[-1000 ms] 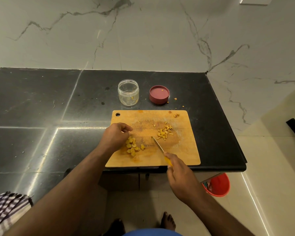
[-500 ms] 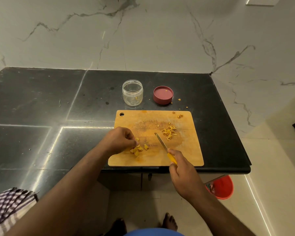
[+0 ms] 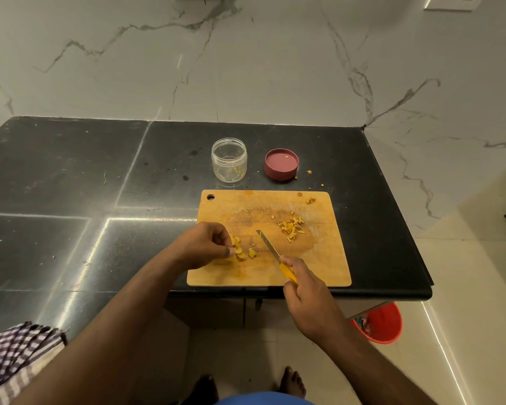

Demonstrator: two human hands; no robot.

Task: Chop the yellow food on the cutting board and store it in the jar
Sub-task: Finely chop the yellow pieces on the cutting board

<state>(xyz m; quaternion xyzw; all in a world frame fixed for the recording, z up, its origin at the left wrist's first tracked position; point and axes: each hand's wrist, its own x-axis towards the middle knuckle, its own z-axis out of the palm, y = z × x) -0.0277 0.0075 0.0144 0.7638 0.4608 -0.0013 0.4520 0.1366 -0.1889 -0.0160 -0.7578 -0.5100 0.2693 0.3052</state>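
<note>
Head view, from left to right: a purple-and-white checked cloth (image 3: 18,361) lies at the lower left edge of the black stone tabletop (image 3: 70,185). Further along, the left hand (image 3: 203,244) rests on the near-left part of the rectangular wooden cutting board (image 3: 327,267), its grip curled narrow around a small cluster of thick yellow food slices (image 3: 240,249), the thumb tip pressing at the near side of the pile. Behind the board, standing upright on the tabletop, is a small clear round jar (image 3: 229,159) with its mouth uncovered and a few yellow bits at its bottom. Just to its right, apart from it, lies the round dark-red lid (image 3: 281,164), turned inside up, with a yellow crumb in it and more crumbs scattered on the tabletop near it. On the board, the steel blade of a yellow-handled knife (image 3: 270,248) points away and to the left, between the slices and a heap of finely chopped yellow pieces (image 3: 291,226) on the right half of the board. The right hand (image 3: 307,293) holds the knife, its grip wrapped firmly around the yellow handle at the board's near edge. On the tiled floor below the tabletop's right corner stands a red plastic bucket (image 3: 383,323).
</note>
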